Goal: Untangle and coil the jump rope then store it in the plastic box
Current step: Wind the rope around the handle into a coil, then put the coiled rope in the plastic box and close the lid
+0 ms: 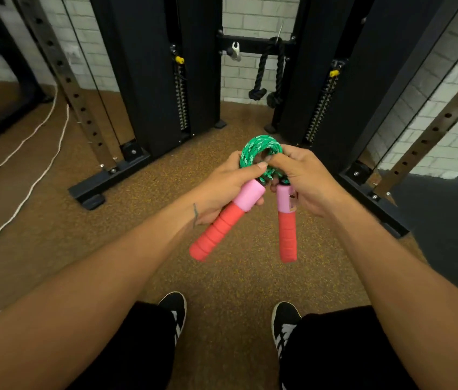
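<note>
Holding the coil so high and only by its lower part is the main risk I see: the loops of the green rope (260, 153) are not tied by anything, so if one thumb relaxes, I think the outer turns can spring open and the rope becomes a tangle again. A second risk is the two handles, which hang free below the hands and point in different directions; a swing of them can pull on the rope ends and loosen the coil, or one handle can slip out. Also the plastic box is not visible in this view, so the person must carry the bundle some way, and this gives more time for it to open. The left hand (228, 182) is closed around the top of the left handle (223, 223), with its thumb pressed on the rope where the turns cross. The right hand (303, 178) is closed around the top of the right handle (285, 222), and its fingers pinch the right side of the coil. The jump rope is in the air between both hands, in front of the person, above the brown speckled floor (166, 209). Its rope is green with pale flecks and makes a small, tight ring of several turns. Each handle has a pink upper part and a red ribbed grip.
</note>
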The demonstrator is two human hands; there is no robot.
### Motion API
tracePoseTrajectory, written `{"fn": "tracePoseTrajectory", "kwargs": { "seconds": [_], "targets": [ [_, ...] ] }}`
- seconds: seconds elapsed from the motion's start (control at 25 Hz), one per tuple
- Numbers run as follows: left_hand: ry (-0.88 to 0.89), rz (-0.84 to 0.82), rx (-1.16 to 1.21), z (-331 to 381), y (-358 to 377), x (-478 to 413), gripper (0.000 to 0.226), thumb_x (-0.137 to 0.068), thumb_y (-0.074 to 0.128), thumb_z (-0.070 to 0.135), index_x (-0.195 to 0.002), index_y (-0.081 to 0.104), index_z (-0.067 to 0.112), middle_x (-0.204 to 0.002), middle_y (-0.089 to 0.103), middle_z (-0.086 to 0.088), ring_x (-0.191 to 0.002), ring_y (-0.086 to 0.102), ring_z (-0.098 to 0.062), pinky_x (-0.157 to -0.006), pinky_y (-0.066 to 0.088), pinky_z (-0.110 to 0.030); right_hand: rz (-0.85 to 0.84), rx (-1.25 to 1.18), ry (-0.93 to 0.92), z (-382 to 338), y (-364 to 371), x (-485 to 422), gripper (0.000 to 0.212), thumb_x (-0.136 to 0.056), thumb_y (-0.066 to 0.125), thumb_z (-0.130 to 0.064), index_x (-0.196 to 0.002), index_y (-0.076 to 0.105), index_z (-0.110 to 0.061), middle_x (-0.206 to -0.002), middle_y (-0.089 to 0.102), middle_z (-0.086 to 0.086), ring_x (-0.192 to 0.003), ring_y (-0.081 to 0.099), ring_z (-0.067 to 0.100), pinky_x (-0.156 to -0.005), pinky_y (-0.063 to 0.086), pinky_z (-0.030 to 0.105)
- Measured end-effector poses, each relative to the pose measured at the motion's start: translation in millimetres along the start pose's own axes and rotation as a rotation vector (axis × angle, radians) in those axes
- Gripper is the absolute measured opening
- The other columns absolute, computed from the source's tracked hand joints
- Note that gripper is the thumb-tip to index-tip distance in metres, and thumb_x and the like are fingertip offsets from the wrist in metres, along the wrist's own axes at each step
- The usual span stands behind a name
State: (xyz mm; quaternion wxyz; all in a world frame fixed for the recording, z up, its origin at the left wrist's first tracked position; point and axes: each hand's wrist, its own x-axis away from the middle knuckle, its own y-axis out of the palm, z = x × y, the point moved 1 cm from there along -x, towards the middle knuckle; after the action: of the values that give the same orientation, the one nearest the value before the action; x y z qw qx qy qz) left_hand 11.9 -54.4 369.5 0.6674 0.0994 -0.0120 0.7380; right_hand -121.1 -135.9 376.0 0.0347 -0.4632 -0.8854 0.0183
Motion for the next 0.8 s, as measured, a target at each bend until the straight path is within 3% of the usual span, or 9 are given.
{"fn": "tracePoseTrajectory", "kwargs": {
  "seconds": [0.08,0.2,0.28,0.44,0.52,0.64,0.8],
  "targets": [
    [-0.041,0.005,-0.033,3.9,-7.7,10.8,0.03,-0.098,0.056,0.022,-0.124,0.045,0.012,-0.088,0.067,-0.015,-0.054,0.065,-0.019,-0.046,0.054,-0.027,-0.005,0.036,0.018,-0.2,8.9,3.1,0.017,-0.092,0.057,-0.008,-0.106,0.065,0.0,-0.076,0.063,0.007,-0.052,0.053,0.009,-0.052,0.044,0.026],
    [-0.025,0.066,-0.07,6.0,-29.0,23.2,0.036,-0.087,0.066,0.027,-0.117,0.052,0.014,-0.104,0.069,-0.019,-0.079,0.069,-0.027,-0.077,0.058,-0.046,-0.023,-0.054,0.058,1.1,38.1,6.4,0.018,-0.093,0.052,-0.004,-0.107,0.063,-0.008,-0.079,0.062,0.006,-0.056,0.051,0.008,-0.05,0.045,0.023],
    [-0.009,0.08,-0.067,2.6,-48.2,28.2,0.043,-0.081,0.07,0.03,-0.118,0.055,0.013,-0.109,0.067,-0.016,-0.092,0.065,-0.026,-0.088,0.052,-0.047,0.004,-0.12,0.07,5.0,57.7,3.1,0.025,-0.093,0.051,-0.002,-0.116,0.061,-0.009,-0.084,0.062,0.007,-0.06,0.052,0.01,-0.052,0.044,0.024],
    [-0.037,0.073,-0.027,-21.0,-87.2,31.4,0.045,-0.087,0.07,0.028,-0.124,0.054,0.009,-0.107,0.067,-0.014,-0.09,0.064,-0.024,-0.082,0.05,-0.043,-0.02,-0.162,0.095,23.7,83.0,-13.7,0.032,-0.091,0.055,-0.002,-0.118,0.064,-0.017,-0.108,0.069,0.019,-0.085,0.058,0.027,-0.076,0.048,0.039],
    [-0.038,0.086,-0.019,-36.1,-104.5,32.7,0.038,-0.093,0.065,0.022,-0.124,0.052,0.006,-0.102,0.066,-0.011,-0.08,0.065,-0.015,-0.072,0.054,-0.033,-0.026,-0.143,0.146,36.7,101.1,-22.1,0.032,-0.092,0.054,-0.001,-0.121,0.063,-0.011,-0.114,0.068,0.023,-0.094,0.056,0.029,-0.084,0.045,0.044],
    [-0.044,0.164,0.033,-65.6,-139.8,36.9,0.034,-0.096,0.062,0.016,-0.126,0.051,0.004,-0.098,0.065,-0.004,-0.071,0.065,-0.005,-0.061,0.053,-0.021,-0.031,-0.181,0.216,67.9,144.0,-34.9,0.028,-0.094,0.05,0.003,-0.12,0.061,-0.005,-0.1,0.069,0.014,-0.084,0.061,0.024,-0.079,0.049,0.04],
    [-0.081,0.277,0.164,-116.9,-187.6,58.9,0.039,-0.094,0.065,0.015,-0.129,0.051,0.004,-0.105,0.066,-0.007,-0.079,0.067,-0.009,-0.065,0.054,-0.022,-0.037,-0.27,0.334,116.0,205.0,-41.7,0.026,-0.095,0.049,0.005,-0.114,0.059,-0.009,-0.098,0.068,0.014,-0.079,0.06,0.022,-0.082,0.047,0.043]
  ]
}}
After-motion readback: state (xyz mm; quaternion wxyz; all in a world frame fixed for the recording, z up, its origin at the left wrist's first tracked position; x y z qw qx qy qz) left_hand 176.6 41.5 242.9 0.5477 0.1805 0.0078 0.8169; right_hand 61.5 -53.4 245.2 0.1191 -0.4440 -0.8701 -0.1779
